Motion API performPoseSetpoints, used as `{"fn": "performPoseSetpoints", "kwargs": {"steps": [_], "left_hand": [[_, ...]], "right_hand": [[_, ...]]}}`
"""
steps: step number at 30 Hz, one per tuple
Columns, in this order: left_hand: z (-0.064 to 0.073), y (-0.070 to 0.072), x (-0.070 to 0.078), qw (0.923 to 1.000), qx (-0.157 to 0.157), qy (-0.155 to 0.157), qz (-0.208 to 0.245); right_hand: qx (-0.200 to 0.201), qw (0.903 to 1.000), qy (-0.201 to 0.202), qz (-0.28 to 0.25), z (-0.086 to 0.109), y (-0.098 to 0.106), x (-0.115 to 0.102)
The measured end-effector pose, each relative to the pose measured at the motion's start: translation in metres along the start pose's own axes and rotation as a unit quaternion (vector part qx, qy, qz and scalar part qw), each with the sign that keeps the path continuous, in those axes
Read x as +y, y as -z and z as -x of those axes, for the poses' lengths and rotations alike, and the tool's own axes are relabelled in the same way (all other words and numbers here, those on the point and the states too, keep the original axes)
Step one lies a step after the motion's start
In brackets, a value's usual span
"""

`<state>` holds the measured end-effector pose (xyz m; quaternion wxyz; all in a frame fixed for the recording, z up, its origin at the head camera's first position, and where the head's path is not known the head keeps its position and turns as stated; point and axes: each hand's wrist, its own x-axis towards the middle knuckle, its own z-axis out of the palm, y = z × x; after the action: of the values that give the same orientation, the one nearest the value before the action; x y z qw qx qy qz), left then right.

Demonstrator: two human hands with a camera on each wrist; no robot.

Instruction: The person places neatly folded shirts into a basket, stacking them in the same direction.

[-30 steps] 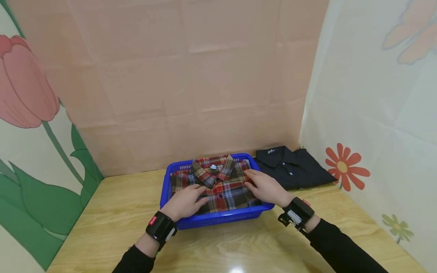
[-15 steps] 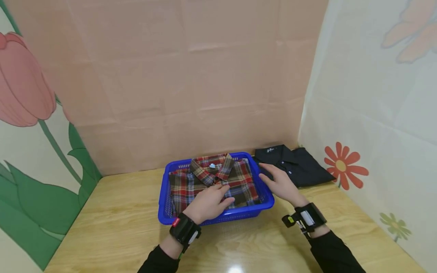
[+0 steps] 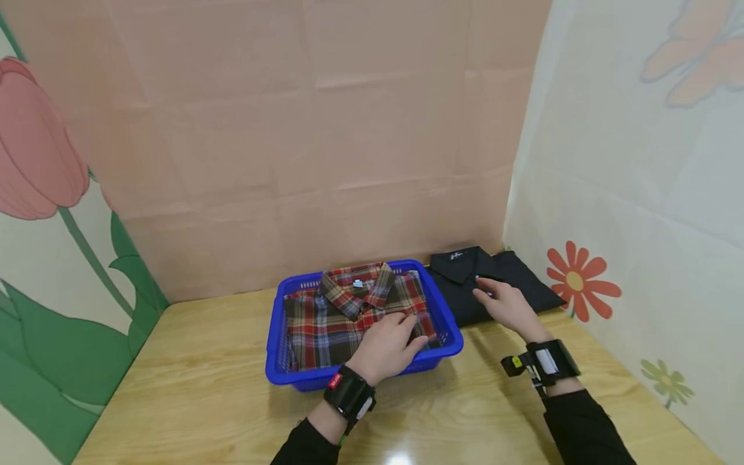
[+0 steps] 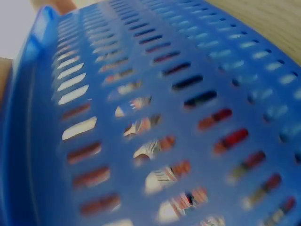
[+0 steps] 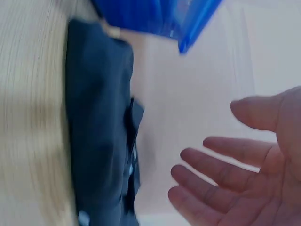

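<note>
A folded plaid shirt (image 3: 331, 329) in red, brown and blue lies collar-up inside a blue plastic basket (image 3: 276, 349). Over the shirt's near right part is my left hand (image 3: 386, 347), its fingers loosely extended; whether it touches the cloth I cannot tell. The left wrist view looks at the perforated basket wall (image 4: 178, 122). Right of the basket lies a folded black shirt (image 3: 459, 294) with a buttoned collar. My right hand (image 3: 511, 311) hovers over its near side, fingers spread and holding nothing, as the right wrist view shows beside the black shirt (image 5: 96, 127).
Both things stand on a light wooden table (image 3: 215, 374), against a pinkish-brown back sheet (image 3: 314, 148). A white wall sheet with a red flower (image 3: 575, 281) rises on the right, close to the black shirt. A tulip-print sheet (image 3: 43, 148) stands at the left.
Both hands have shifted right. The right hand has left the plaid shirt, crossed the basket's rim and reached the black shirt's area. My left hand has slid from the shirt's left part to its right.
</note>
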<state>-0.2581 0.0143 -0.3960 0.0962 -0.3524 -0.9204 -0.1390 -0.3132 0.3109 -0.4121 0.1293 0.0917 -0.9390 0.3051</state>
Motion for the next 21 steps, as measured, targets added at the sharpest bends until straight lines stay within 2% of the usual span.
{"fn": "performPoseSetpoints", "kwargs": {"steps": [6, 9, 13, 16, 21], "left_hand": [[-0.013, -0.011, 0.017, 0.999, 0.032, -0.014, -0.026], [-0.018, -0.015, 0.028, 0.9983, 0.035, -0.024, -0.039], [-0.026, -0.02, 0.041, 0.9953, 0.056, -0.048, -0.062], [-0.032, -0.024, 0.049, 0.9923, 0.073, -0.076, -0.066], [-0.037, -0.029, 0.058, 0.9859, 0.093, -0.111, -0.083]], "right_hand": [[0.008, 0.9971, -0.064, 0.039, 0.005, 0.012, 0.035], [-0.003, 0.9939, -0.095, 0.055, 0.008, 0.016, 0.052], [-0.029, 0.9889, -0.131, 0.065, 0.011, 0.019, 0.075], [-0.04, 0.9877, -0.137, 0.064, 0.014, 0.022, 0.091], [-0.036, 0.9881, -0.131, 0.071, 0.02, 0.025, 0.112]]}}
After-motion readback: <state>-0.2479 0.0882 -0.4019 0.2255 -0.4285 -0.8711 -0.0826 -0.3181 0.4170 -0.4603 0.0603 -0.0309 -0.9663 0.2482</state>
